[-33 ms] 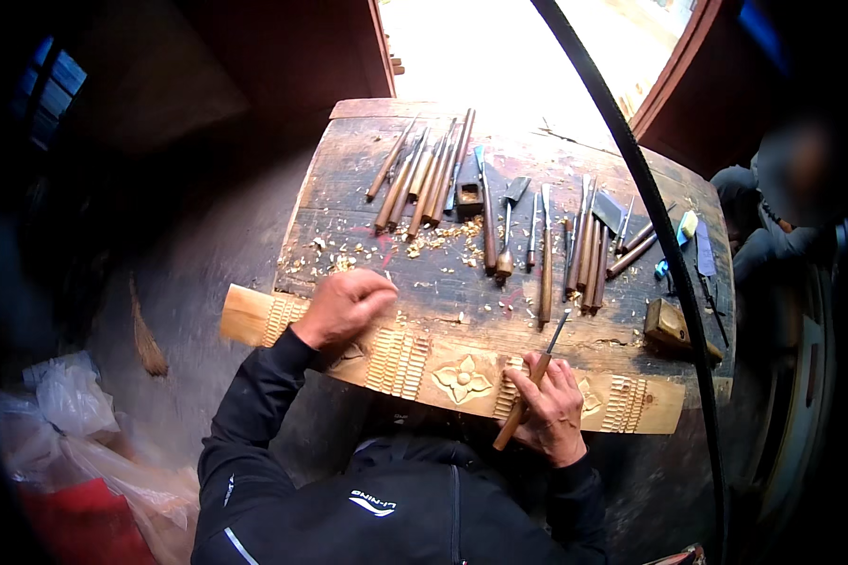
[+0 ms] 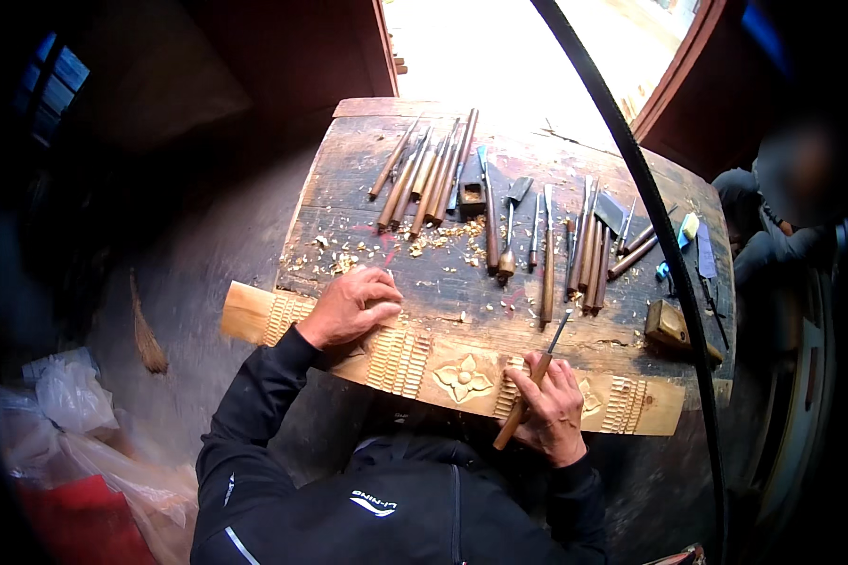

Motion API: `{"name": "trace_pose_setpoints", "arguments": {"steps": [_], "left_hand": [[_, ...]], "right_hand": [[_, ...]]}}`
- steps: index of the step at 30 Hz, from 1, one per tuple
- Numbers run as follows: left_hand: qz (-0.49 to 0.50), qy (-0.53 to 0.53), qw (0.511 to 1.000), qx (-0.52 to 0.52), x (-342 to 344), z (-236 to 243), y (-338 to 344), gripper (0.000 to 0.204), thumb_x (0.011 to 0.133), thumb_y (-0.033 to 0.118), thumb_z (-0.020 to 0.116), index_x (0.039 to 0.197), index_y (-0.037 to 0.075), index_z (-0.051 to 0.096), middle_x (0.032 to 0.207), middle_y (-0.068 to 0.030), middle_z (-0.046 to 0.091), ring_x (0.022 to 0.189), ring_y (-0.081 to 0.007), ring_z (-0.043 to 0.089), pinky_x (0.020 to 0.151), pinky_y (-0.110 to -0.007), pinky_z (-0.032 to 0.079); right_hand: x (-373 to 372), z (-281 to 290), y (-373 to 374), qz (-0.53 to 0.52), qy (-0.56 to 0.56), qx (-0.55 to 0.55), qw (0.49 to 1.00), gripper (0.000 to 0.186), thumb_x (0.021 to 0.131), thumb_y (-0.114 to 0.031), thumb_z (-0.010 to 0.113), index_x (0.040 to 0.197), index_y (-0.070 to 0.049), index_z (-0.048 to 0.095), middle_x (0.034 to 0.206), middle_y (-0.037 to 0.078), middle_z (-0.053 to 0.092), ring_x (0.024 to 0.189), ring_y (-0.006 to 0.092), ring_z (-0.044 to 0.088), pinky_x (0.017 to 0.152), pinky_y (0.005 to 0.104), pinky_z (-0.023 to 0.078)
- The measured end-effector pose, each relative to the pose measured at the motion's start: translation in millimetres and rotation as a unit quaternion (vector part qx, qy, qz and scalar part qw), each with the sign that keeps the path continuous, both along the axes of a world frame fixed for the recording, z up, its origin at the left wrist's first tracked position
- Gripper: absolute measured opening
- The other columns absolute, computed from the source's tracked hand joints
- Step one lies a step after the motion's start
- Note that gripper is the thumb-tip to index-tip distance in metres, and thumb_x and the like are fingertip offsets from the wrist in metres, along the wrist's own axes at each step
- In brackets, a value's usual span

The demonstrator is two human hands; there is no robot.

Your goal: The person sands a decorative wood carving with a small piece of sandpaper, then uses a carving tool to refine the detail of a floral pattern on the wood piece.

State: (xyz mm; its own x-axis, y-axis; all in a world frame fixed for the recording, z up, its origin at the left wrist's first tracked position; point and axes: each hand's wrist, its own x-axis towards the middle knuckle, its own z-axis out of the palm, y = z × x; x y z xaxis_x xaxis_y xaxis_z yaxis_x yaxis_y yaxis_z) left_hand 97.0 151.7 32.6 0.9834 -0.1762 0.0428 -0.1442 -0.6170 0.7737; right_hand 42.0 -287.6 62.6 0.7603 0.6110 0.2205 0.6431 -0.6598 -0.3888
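Note:
A long pale board (image 2: 664, 405), carved with ribbed bands and flower reliefs, lies along the near edge of a worn wooden workbench (image 2: 311, 235). My left hand (image 2: 349, 306) grips its left part, fingers bent over the far side. My right hand (image 2: 546, 410) is closed on a wooden-handled chisel (image 2: 523, 400), blade pointing up and away, over a ribbed band right of the central flower. Many chisels and gouges (image 2: 546, 264) lie in rows beyond the board among wood shavings. A wooden block (image 2: 667, 325) sits near the right end.
A person (image 2: 763, 226) in grey sits right of the bench, near a dark curved strap (image 2: 636, 151). A straw broom (image 2: 146, 334), plastic sheeting (image 2: 66, 405) and red material (image 2: 85, 513) lie on the left floor. A bright doorway (image 2: 481, 47) is beyond.
My left hand has shifted slightly right, its fingers a little less curled. My right hand and the chisel look still.

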Motion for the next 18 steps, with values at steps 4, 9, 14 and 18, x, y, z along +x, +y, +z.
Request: {"name": "trace_pose_setpoints", "arguments": {"steps": [4, 9, 14, 18], "left_hand": [[0.137, -0.189, 0.945, 0.227, 12, -7, 61, 0.039, 0.098, 0.025, 0.09, 0.131, 0.005, 0.084, 0.137, -0.0174, 0.083, 0.13, -0.0369, 0.076, 0.114, -0.047, 0.059], [0.374, -0.215, 0.874, 0.224, -46, 9, 61, 0.037, 0.104, 0.023, 0.087, 0.134, 0.003, 0.082, 0.14, -0.0172, 0.082, 0.13, -0.0417, 0.076, 0.114, -0.049, 0.058], [0.311, -0.214, 0.903, 0.207, -117, -40, 8, 0.051, 0.109, 0.047, 0.08, 0.14, 0.006, 0.081, 0.155, -0.018, 0.075, 0.148, -0.0445, 0.067, 0.13, -0.06, 0.045], [0.283, -0.18, 0.931, 0.142, -97, -56, -12, 0.074, 0.117, 0.06, 0.066, 0.161, 0.002, 0.068, 0.176, -0.0278, 0.056, 0.168, -0.0526, 0.044, 0.138, -0.062, 0.034]], "right_hand": [[-3, 10, 21, 0.004, -0.015, 0.003, 1.0, 0.081, 0.066, -0.024, 0.097, 0.143, -0.009, 0.077, 0.137, 0.025, 0.076, 0.13, 0.0456, 0.071, 0.111, 0.0545, 0.055], [-21, 3, 52, -0.029, -0.01, 0.003, 1.0, 0.077, 0.071, -0.025, 0.093, 0.145, -0.009, 0.077, 0.138, 0.027, 0.076, 0.13, 0.0458, 0.071, 0.112, 0.0561, 0.053], [-36, 4, 91, -0.079, 0.005, 0.004, 0.997, 0.087, 0.07, -0.022, 0.094, 0.153, -0.009, 0.073, 0.142, 0.029, 0.074, 0.135, 0.048, 0.069, 0.115, 0.0585, 0.05], [-40, -13, 123, -0.115, -0.015, -0.008, 0.993, 0.1, 0.067, -0.019, 0.095, 0.161, -0.006, 0.065, 0.145, 0.034, 0.072, 0.137, 0.051, 0.067, 0.116, 0.0619, 0.048]]}}
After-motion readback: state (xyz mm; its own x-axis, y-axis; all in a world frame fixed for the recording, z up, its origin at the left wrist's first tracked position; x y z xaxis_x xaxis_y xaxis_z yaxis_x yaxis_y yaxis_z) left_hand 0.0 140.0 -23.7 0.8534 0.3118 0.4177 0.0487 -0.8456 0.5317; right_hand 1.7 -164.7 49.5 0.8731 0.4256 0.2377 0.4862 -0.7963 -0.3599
